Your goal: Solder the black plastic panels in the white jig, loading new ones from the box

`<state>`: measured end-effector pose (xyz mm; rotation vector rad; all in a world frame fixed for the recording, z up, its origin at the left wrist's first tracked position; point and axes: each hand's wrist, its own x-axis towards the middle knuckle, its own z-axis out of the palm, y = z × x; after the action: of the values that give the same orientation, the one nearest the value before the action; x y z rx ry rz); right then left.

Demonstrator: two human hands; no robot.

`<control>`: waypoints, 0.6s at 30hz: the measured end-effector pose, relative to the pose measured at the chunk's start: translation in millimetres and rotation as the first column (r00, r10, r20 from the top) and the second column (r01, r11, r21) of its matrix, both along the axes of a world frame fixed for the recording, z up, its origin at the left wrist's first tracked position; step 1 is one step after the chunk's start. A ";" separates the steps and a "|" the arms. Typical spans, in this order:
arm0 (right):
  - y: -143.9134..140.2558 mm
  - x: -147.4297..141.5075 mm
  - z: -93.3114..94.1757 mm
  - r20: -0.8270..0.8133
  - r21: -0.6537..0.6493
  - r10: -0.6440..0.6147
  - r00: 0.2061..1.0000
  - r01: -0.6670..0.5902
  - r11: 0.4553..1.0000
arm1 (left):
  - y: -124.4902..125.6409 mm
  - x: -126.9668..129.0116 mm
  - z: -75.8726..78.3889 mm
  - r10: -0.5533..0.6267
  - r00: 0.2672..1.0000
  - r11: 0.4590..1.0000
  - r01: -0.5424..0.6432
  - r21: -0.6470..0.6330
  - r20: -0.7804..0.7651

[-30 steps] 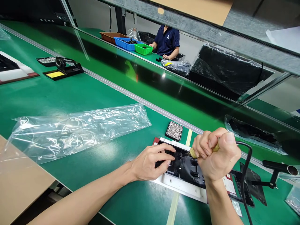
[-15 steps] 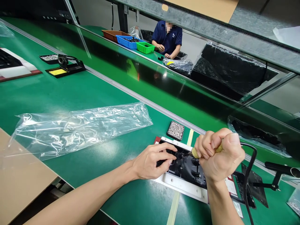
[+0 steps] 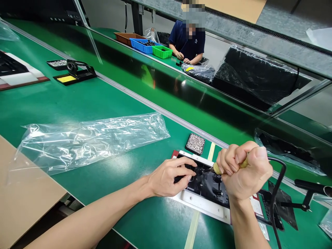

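at nine o'clock a sheet of brown cardboard point(image 3: 23, 193) overhangs the bench edge, and beyond it at ten o'clock a soldering iron stand point(image 3: 75, 72) with a yellow sponge sits beside a small dark tray. a long empty clear plastic bag point(image 3: 90, 140) lies flat on the green mat point(image 3: 77, 100), stretching from nine o'clock toward the centre. just right of centre, at five o'clock, the left hand point(image 3: 168, 180) is closed down on the near-left end of the black plastic part point(image 3: 207, 185), thumb and fingertips pinching it and pinning it into the white fixture point(image 3: 199, 204) it lies in. at its twelve o'clock, just beyond the fixture, a small tray of screws point(image 3: 195, 143) stands full. the right hand point(image 3: 243, 173) is balled in a tight fist round the yellowish handle of a corded tool point(image 3: 217, 168), whose tip points left and down onto the part near the left fingers; a black cable point(image 3: 275, 186) loops from the fist. judging by this, the part is already seated and work on its left end is under way; how many spots on it are finished or left cannot be told. at three o'clock a second tool holder point(image 3: 306, 197) stands on the mat. far off at one o'clock another person point(image 3: 188, 43) works by coloured bins.
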<state>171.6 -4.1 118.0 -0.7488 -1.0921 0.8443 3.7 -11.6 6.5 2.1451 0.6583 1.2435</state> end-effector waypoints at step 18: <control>0.1 0.6 -0.8 0.013 0.000 -0.003 1.000 0.003 1.000 | -0.6 0.8 -2.0 0.000 1.000 1.000 0.000 0.001 0.007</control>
<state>172.2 -4.1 117.2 -0.7568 -1.1019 0.8384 4.5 -12.3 4.6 2.1410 0.6551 1.2510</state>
